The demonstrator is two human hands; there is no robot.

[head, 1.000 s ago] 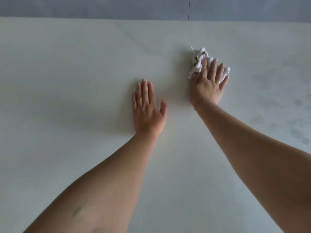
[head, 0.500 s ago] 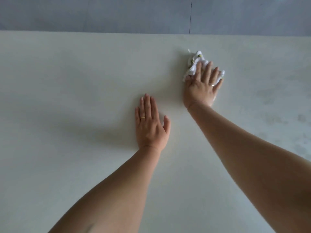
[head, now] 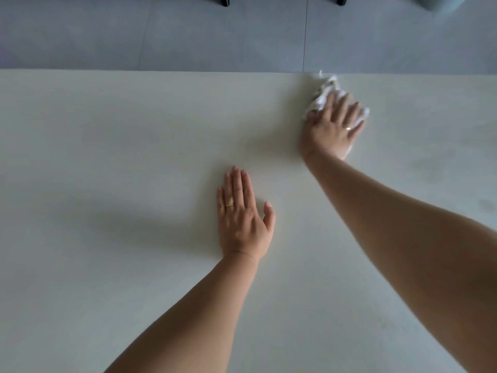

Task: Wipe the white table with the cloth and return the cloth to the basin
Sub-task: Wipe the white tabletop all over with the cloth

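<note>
White tabletop [head: 107,157] fills most of the head camera's view, with a person's two bare forearms reaching across it. The right hand [head: 332,130] presses down with fingers extended rather than curled on a crumpled white cloth [head: 326,90]. The cloth lies at the table's far edge, right of centre, its bunched end blurred beyond the fingertips. The left hand [head: 243,219] rests palm-down on the bare surface nearer the person, fingers straight and together, holding nothing, well apart from the cloth. A gold ring [head: 230,205] shows on a left finger, another band [head: 348,128] on the right. Faint dull marks [head: 486,204] dot the table at right. Beyond the far edge lie grey floor tiles [head: 188,36], two dark legs [head: 224,0] and a pale grey-blue object [head: 435,2] in the top right corner.
</note>
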